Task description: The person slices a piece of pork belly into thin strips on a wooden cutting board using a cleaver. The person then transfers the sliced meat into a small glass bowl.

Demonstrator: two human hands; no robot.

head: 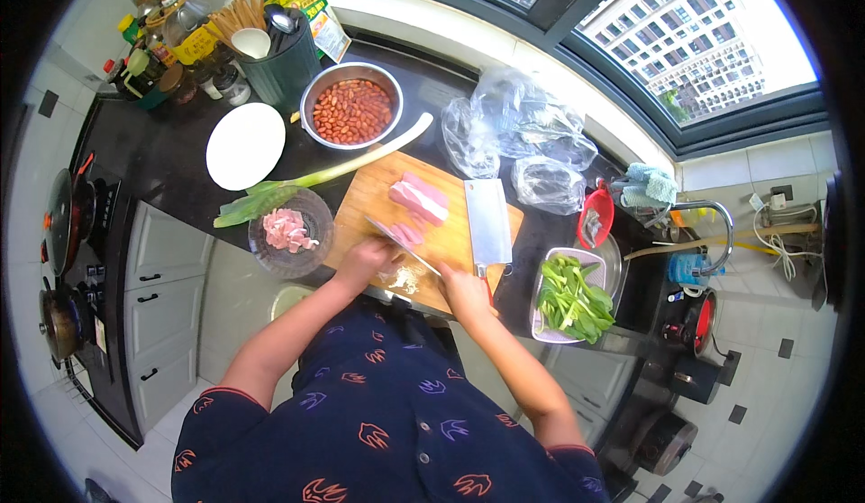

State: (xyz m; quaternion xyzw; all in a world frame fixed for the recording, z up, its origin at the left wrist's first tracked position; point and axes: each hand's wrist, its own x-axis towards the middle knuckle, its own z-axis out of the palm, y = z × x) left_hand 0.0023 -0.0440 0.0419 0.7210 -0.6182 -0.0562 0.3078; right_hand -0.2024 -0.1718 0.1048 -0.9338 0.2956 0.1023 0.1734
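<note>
My right hand (pixel 463 290) is closed around the handle of a kitchen knife (pixel 405 245), whose blade slants across the wooden cutting board (pixel 358 199). Close to the blade, at the board's near left part, is my left hand (pixel 368 260); its fingertips are partly hidden, so what they hold cannot be told. Sliced raw meat (pixel 407 234) lies just beyond the blade, beside a larger block of meat (pixel 420 197). A cleaver (pixel 489 223) rests flat on the board's right side. Left of the board, a clear bowl (pixel 317 233) contains cut meat pieces (pixel 287 230).
A leek (pixel 324 176) spans the board's far left corner and the bowl. Beyond stand a pot of peanuts (pixel 351 112) and a white plate (pixel 245 146). To the right are plastic bags (pixel 520 125), a red strainer (pixel 597 216), a basket of leafy greens (pixel 574 297) and a faucet (pixel 726 233).
</note>
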